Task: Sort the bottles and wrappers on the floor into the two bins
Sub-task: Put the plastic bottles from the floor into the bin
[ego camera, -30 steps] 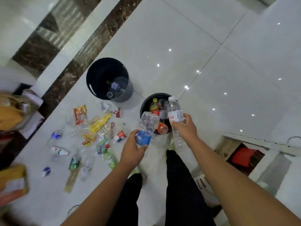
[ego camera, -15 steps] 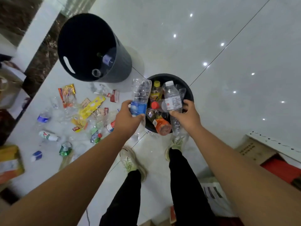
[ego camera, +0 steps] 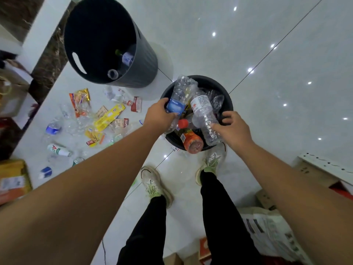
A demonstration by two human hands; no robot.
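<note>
A person stands over a small round black bin (ego camera: 228,101) on a glossy white tiled floor (ego camera: 248,44), both bare arms stretched down towards it. The left hand (ego camera: 159,116), at the bin's left rim, is clenched around the lower part of a crumpled clear plastic bottle with a blue label (ego camera: 178,96), which leans up and across the bin's opening. The right hand (ego camera: 235,129) hovers at the bin's right rim with its fingers spread and loosely bent. Its fingertips (ego camera: 214,127) meet the base end of a clear plastic bottle with a white, red-lettered label (ego camera: 203,116), which lies tilted on the heap inside the bin. Whether those fingertips pinch that bottle or merely touch it cannot be told from this angle.

Under both bottles, at the bin's near edge, rests an orange-labelled bottle with an orange-red cap (ego camera: 191,139), among other clear bottles.

Beyond the bin and to its left stands a taller dark grey plastic bin with a handle slot (ego camera: 146,69), a few bottles lying at its bottom. Left of the small bin, litter is scattered on the floor: a long yellow wrapper (ego camera: 109,118), an orange-and-gold wrapper (ego camera: 79,98), a clear blue-labelled bottle (ego camera: 53,127) and a small white-and-green bottle (ego camera: 58,150). The person's pale sneakers (ego camera: 154,185) stand just in front of the bin.
</note>
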